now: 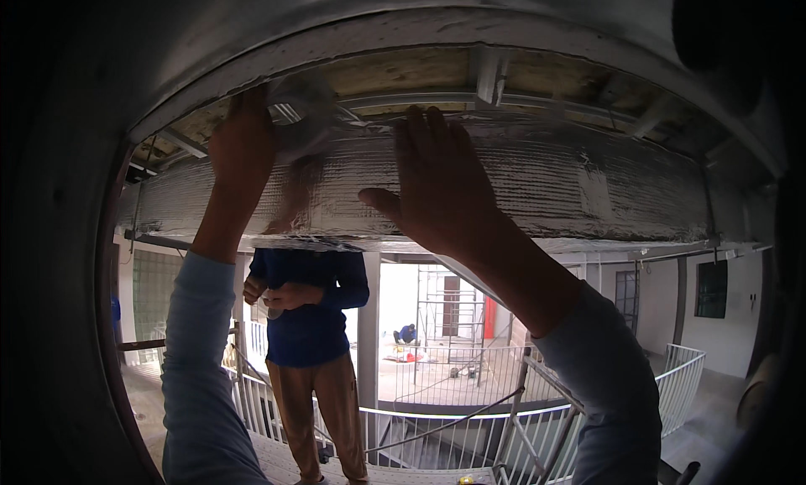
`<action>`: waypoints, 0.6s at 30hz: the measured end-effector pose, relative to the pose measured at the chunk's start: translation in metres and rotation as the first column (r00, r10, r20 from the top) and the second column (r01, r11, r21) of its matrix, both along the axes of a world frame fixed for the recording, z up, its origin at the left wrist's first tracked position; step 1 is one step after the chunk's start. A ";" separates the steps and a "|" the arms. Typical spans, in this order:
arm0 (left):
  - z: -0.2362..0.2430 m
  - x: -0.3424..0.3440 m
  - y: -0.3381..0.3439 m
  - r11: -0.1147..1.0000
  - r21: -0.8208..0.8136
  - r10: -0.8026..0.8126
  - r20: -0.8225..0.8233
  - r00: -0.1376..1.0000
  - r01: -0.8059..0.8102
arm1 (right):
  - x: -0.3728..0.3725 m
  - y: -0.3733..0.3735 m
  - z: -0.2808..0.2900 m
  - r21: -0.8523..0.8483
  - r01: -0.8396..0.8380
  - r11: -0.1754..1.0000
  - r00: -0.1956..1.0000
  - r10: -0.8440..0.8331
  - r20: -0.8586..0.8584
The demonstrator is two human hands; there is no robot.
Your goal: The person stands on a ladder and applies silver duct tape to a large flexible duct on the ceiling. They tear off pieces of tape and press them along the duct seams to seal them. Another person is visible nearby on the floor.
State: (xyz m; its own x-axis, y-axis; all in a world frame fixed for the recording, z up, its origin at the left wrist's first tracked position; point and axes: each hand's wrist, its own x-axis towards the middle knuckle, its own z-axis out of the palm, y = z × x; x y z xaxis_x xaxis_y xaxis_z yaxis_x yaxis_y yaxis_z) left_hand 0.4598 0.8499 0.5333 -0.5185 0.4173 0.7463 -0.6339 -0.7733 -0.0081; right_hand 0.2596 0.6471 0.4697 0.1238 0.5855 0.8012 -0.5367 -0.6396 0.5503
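Observation:
A long duct wrapped in ribbed silver foil (520, 179) runs across in front of me, just under the ceiling. My left hand (239, 145) is raised at its upper left side, fingers closed at the edge of a pale, shiny ring that looks like a roll of tape (306, 116). The ring is blurred, and the fingertips are partly in shadow. My right hand (441, 174) lies flat against the foil with its fingers stretched upward and the thumb out to the left. A smooth, shinier patch of foil (594, 183) shows farther right on the duct.
Metal ceiling framing (491, 74) passes above the duct. Beyond and below it stands a person in a blue top (311, 317), hands together, head hidden by the duct. White railings (445, 435), scaffolding (449, 317) and another crouching person (406, 334) are farther off.

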 end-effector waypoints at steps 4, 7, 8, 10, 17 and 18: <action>0.000 0.004 0.002 1.000 0.003 -0.023 -0.021 1.000 0.024 | -0.025 -0.014 0.003 0.096 -0.004 0.995 1.000 0.003 0.007; -0.003 0.007 0.002 0.999 0.008 -0.043 -0.049 0.998 0.044 | -0.062 -0.038 0.002 0.225 0.061 0.972 0.995 -0.079 0.068; -0.003 0.007 0.003 0.999 0.006 -0.051 -0.051 0.997 0.051 | -0.072 -0.044 0.002 0.235 0.133 0.963 0.981 -0.162 0.106; -0.005 0.005 0.004 1.000 0.013 -0.022 -0.065 0.998 0.022 | -0.081 -0.050 -0.001 0.229 0.187 0.955 0.966 -0.221 0.133; -0.006 0.001 0.004 1.000 0.008 0.013 -0.096 0.995 -0.013 | -0.037 -0.023 0.000 0.168 0.115 0.979 0.989 -0.130 0.077; -0.007 0.001 0.004 1.000 0.000 0.026 -0.046 0.999 -0.026 | -0.030 -0.018 0.001 0.149 0.090 0.985 0.993 -0.100 0.060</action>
State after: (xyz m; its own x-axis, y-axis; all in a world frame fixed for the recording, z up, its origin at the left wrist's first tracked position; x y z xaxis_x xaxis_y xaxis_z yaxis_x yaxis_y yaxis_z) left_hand 0.4605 0.8541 0.5268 -0.4942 0.4040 0.7698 -0.6130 -0.7898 0.0210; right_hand 0.2297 0.6295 0.4708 0.1159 0.4499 0.8855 -0.6313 -0.6549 0.4153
